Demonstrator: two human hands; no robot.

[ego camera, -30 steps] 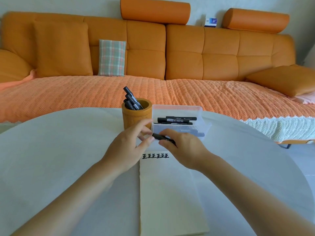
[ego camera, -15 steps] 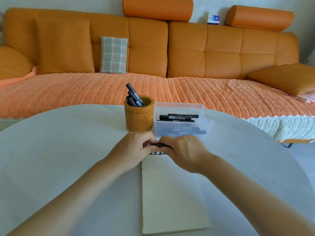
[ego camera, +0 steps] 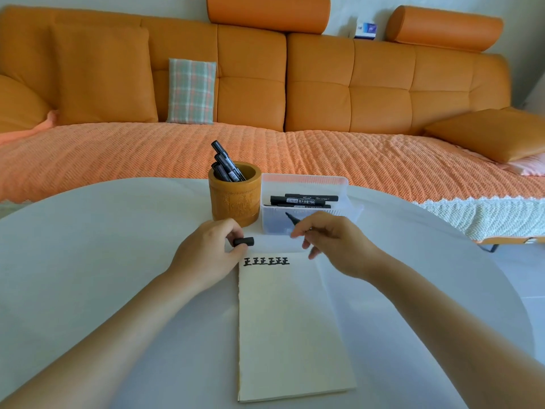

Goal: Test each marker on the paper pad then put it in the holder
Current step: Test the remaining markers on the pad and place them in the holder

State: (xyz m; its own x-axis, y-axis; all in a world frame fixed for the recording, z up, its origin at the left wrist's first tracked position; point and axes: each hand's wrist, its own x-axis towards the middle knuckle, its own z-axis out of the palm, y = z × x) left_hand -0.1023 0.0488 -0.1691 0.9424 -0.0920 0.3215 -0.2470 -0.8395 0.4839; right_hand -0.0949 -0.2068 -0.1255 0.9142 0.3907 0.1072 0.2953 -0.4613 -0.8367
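Hands work over a round white table. The left hand pinches a short black cap between thumb and curled fingers, just above the top left corner of a cream paper pad. The right hand is near it but not touching. It grips an uncapped black marker, fingers curled round the barrel, most of which is hidden inside the hand. The dark tip pokes up and to the left, clear of the paper.

The pad lies flat, its long side running towards the person. A row of thick black test marks sits along its far edge, between the two hands.

Beyond the left hand stands a round wooden holder, with several capped black markers leaning to the left inside it. Just beside it, on its right, is a clear plastic box with more black markers lying flat inside.

Behind the table runs a long orange sofa, with a plaid cushion propped against its back.
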